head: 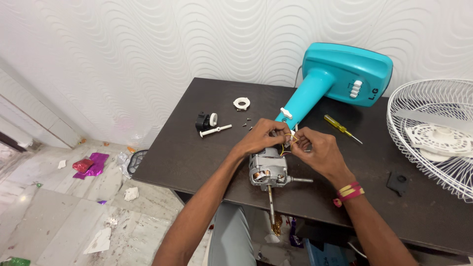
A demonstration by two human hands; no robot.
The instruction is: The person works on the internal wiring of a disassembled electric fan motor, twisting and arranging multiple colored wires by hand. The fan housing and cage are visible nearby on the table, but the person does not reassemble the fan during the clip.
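Observation:
A grey fan motor (268, 170) with copper windings and a steel shaft lies on the dark table (187, 148) near its front edge. Thin yellow wires (288, 143) rise from the motor. My left hand (263, 137) and my right hand (318, 150) meet just above the motor, fingers pinched on these wires. A teal fan stand (340, 74) lies tilted behind my hands, its neck reaching down to them. A red and yellow thread band circles my right wrist.
A yellow-handled screwdriver (340, 126), a white ring (241, 103), a black and white knob part (206, 120), a white pin and small screws lie on the table. A white fan grille (433, 133) sits at the right beside a black plate (397, 181). Litter covers the floor at the left.

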